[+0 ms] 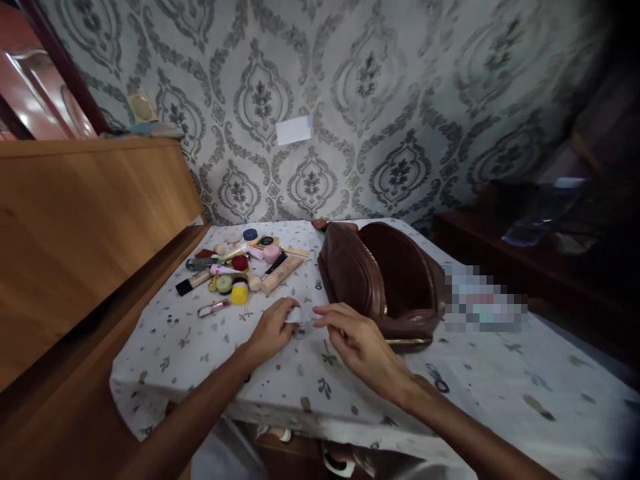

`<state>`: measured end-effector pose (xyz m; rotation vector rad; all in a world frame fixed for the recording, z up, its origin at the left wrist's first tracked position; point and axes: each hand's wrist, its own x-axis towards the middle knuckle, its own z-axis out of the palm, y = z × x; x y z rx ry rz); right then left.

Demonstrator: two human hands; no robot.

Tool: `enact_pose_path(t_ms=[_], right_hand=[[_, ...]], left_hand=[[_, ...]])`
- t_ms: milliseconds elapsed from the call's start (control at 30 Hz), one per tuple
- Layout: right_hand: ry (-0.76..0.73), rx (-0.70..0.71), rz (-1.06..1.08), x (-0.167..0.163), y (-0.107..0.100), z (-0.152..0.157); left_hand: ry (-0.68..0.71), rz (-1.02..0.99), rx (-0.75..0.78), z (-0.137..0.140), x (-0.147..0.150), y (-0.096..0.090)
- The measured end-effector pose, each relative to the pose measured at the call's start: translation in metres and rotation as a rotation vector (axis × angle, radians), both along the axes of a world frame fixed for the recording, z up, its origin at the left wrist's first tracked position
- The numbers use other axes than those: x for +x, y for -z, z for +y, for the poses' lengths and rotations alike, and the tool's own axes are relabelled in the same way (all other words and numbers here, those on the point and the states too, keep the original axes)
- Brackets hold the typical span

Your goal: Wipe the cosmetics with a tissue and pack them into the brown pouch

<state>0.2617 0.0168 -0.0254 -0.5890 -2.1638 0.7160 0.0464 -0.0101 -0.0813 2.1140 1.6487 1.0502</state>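
My left hand (273, 331) is closed, pinching a small whitish piece (296, 315) between thumb and fingers above the tablecloth; its exact kind is too small to tell. Close by on the right, my right hand (357, 343) points its fingertips at that piece, fingers drawn together; what lies between them, if anything, I cannot make out. Just beyond my right hand stands a brown leather bag (350, 263) with its zipped top gaping wide. Left of the bag lies a cluster of cosmetics, including a beige tube (283, 273), a yellow-lidded jar (239, 294) and a lip gloss tube (214, 307).
A white patterned tablecloth (200, 360) covers the table. A wooden panel (95, 233) borders it on the left, a patterned wall (320, 80) behind. On the right, a blurred-out item (485, 300) lies beside the bag, and a clear bottle (540, 213) rests on dark furniture.
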Motion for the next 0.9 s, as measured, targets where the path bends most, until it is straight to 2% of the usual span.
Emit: enact_pose_path(t_ms=[67,167,267,333,400,500,567,733,900], right_hand=[[-0.002,-0.202,0.065,-0.025,0.016,0.017],[0.071,-0.545,0.199,-0.064,0.034,0.042],[0.149,-0.754,0.355,-0.097,0.046,0.055],[0.169,-0.773,0.397,-0.111,0.053,0.056],[0.166,-0.707,0.383,-0.118,0.059,0.053],[0.123,-0.609,0.332,-0.116,0.066,0.049],[0.094,-0.598,0.300,-0.112,0.067,0.048],[0.075,-0.627,0.265,-0.109,0.064,0.045],[0.037,-0.724,0.279,-0.111,0.064,0.044]], left_hand=[[-0.009,0.013,0.028,0.000,-0.001,0.002],[-0.009,0.045,0.095,0.000,-0.004,0.003],[-0.020,0.064,0.106,-0.001,-0.007,0.001],[-0.042,0.078,0.089,-0.001,-0.008,-0.001],[-0.055,0.100,0.079,-0.002,-0.009,-0.001],[-0.065,0.138,0.070,-0.003,-0.009,-0.001],[-0.079,0.158,0.059,-0.004,-0.008,-0.003],[-0.128,0.147,0.036,-0.006,-0.011,-0.009],[-0.238,0.064,0.055,-0.001,-0.028,-0.018]])
